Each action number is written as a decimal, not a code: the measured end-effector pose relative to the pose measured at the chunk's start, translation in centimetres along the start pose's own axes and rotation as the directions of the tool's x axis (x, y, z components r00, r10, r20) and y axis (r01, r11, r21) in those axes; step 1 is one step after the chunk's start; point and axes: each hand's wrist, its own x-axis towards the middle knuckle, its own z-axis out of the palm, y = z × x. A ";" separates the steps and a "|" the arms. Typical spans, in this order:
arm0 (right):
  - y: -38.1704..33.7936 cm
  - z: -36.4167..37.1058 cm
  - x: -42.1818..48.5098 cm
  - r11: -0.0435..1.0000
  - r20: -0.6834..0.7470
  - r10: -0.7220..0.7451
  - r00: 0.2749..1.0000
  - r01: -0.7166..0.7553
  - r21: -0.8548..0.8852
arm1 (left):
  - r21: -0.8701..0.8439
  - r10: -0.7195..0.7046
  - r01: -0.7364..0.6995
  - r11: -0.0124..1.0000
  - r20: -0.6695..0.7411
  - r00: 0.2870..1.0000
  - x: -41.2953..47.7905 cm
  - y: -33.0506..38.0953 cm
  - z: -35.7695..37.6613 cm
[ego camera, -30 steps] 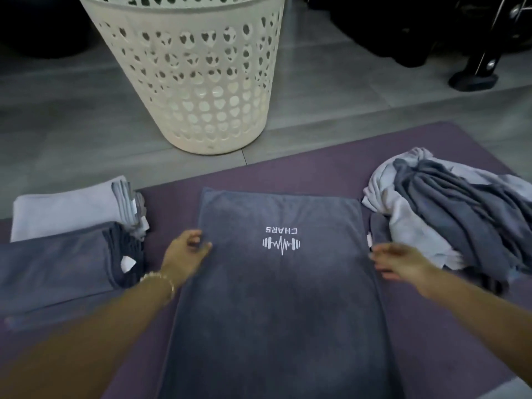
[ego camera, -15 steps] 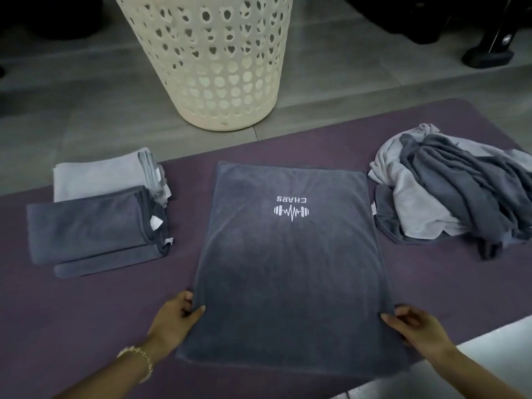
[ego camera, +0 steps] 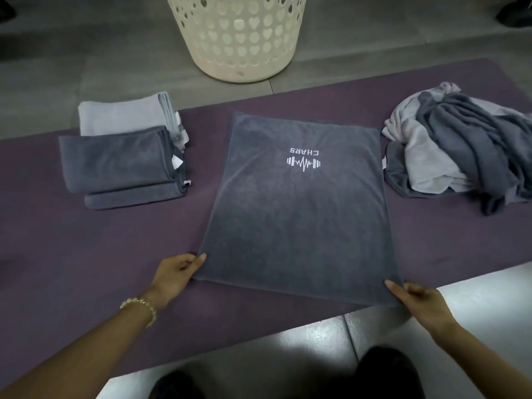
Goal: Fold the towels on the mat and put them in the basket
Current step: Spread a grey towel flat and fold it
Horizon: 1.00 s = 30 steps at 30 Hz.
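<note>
At the mat's point(ego camera: 57, 240) near edge, the left hand point(ego camera: 178, 269) pinched the dark grey towel's point(ego camera: 296, 226) near left corner and the right hand point(ego camera: 414, 300) its near right corner. The towel lay flat mid-mat. A clean fold would likely need both corners lifted together and laid squarely on the far ones. Its white lettering point(ego camera: 304, 151), upside down, read "CHARS" above a dumbbell-and-pulse mark. Folded towels point(ego camera: 123, 156) sat far left, a crumpled pile point(ego camera: 460, 151) far right, and the basket point(ego camera: 239, 38) beyond the far edge.
</note>
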 end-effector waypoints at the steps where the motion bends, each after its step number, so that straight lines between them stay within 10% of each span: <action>1: 0.3 -0.2 -0.1 1.000 -0.016 -0.008 1.000 0.008 -0.013 | 0.011 0.005 -0.005 1.000 0.007 1.000 0.0 -0.1 0.1; 9: 1.7 -0.2 -0.4 0.993 -0.086 0.052 0.995 -0.043 0.106 | 0.111 0.034 -0.022 0.994 -0.104 0.994 0.4 -0.8 0.5; 17: 0.4 -1.2 -1.1 0.981 0.113 0.157 0.981 -0.168 0.098 | 0.200 -0.214 0.186 0.962 0.126 0.969 0.7 1.0 -0.1; 24: -2.5 -3.4 -0.6 0.894 0.286 0.118 0.951 -0.227 0.386 | -0.191 -0.259 0.315 0.930 0.271 0.927 1.7 3.4 -1.0; 30: -7.0 -3.0 5.4 0.772 0.142 0.133 0.981 -0.192 0.606 | -0.513 -0.296 0.336 0.790 0.160 0.942 7.0 8.4 -0.8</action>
